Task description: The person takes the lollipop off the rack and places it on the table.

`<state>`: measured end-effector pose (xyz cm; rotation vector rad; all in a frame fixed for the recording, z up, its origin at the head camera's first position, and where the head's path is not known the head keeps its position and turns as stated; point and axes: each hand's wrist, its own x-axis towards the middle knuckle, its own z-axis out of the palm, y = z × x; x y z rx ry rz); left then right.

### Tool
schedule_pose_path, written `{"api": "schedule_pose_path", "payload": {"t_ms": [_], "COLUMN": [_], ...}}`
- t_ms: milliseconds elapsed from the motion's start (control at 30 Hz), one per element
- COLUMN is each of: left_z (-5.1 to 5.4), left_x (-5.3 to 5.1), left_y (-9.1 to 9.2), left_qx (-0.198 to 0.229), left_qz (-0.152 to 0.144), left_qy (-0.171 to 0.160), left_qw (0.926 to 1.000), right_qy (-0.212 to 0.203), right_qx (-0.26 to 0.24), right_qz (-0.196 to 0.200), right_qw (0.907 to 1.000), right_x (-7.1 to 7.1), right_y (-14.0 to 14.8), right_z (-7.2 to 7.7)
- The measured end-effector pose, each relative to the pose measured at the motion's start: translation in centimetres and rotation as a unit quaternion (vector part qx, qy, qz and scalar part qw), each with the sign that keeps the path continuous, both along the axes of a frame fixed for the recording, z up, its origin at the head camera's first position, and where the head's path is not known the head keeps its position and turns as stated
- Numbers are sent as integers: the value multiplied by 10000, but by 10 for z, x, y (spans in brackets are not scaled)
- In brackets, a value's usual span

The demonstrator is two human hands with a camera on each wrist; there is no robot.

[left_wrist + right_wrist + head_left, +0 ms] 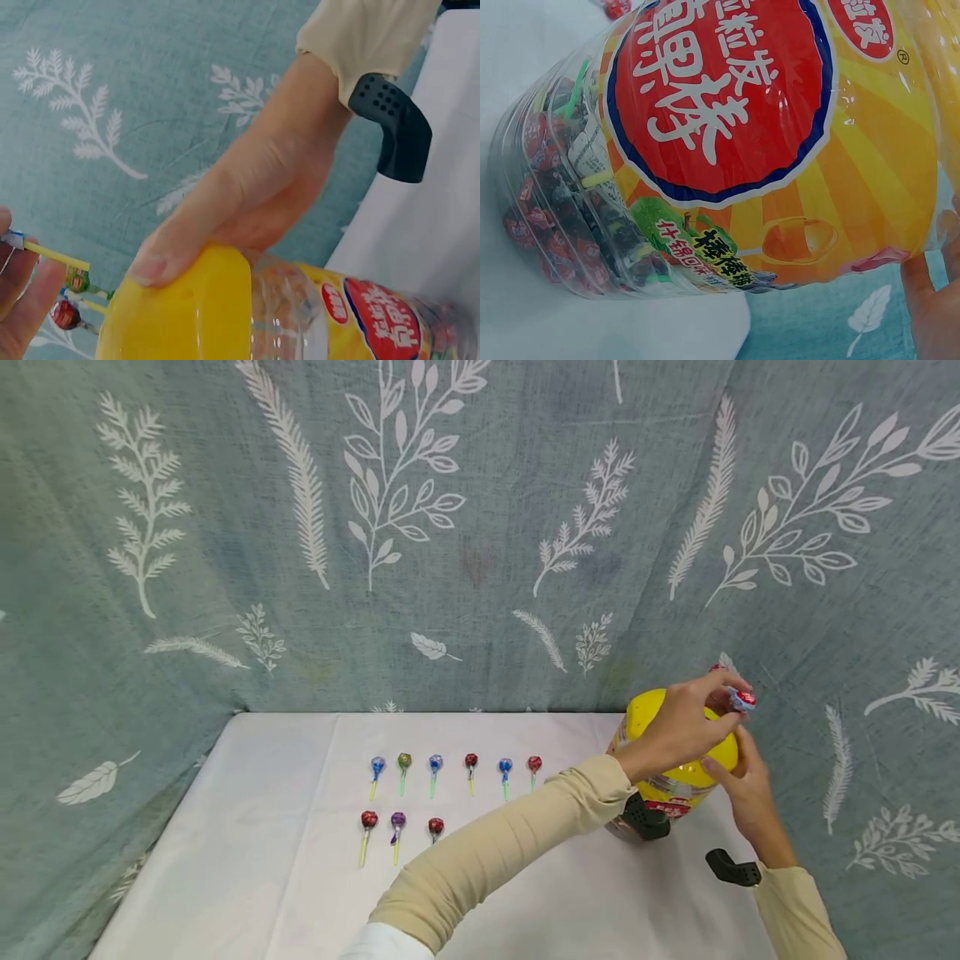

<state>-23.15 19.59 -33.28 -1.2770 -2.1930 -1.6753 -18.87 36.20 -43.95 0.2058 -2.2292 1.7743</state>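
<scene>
My left hand [686, 722] reaches across the top of a large plastic jar and pinches lollipops [742, 700], one in a blue and red wrapper. In the left wrist view its fingers [30, 300] hold a yellow stick, beside a green lollipop [77, 280] and a red lollipop [66, 314]. With its thumb on the yellow lid [176, 319], my right hand [750, 785] grips the jar's far right side. The clear jar [780, 135] wears a yellow and red label, and several wrapped lollipops [562, 255] lie in its bottom.
On the white-covered table [225, 860], several lollipops stand apart in a back row, among them a green one [404, 761]. A front row includes a purple lollipop [397, 820]; my left sleeve [502, 852] partly covers its right end. A leaf-patterned curtain [480, 568] hangs behind.
</scene>
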Motion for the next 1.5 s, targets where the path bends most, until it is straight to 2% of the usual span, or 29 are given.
{"api": "schedule_pose_path", "payload": {"t_ms": [133, 267, 533, 767, 933, 1167, 1500], "left_z": [-2, -7, -16, -26, -28, -23, -42], "left_x": [-1, 0, 0, 3, 10, 29, 29], "left_y": [-11, -20, -41, -60, -75, -105, -127], "left_qx": [-121, -173, 431, 607, 716, 794, 954], "left_qz": [204, 290, 98, 83, 232, 303, 444], "left_qy": [-145, -321, -908, -1358, -1493, -1651, -2030], "left_qw": [9996, 9989, 9949, 9888, 9859, 9826, 9735], "right_qy": [-46, -58, -31, -20, -13, 26, 110], "right_qx": [114, 229, 35, -29, -187, -302, -79], "right_qz": [4, -105, -27, -31, 38, 96, -21], "right_qw": [9999, 9997, 10000, 10000, 9998, 9995, 9999], "right_x": [-1, 1, -2, -2, 0, 0, -1], "right_y": [0, 1, -1, -2, -4, -5, -3], "right_z": [1, 1, 0, 1, 4, 2, -1]}}
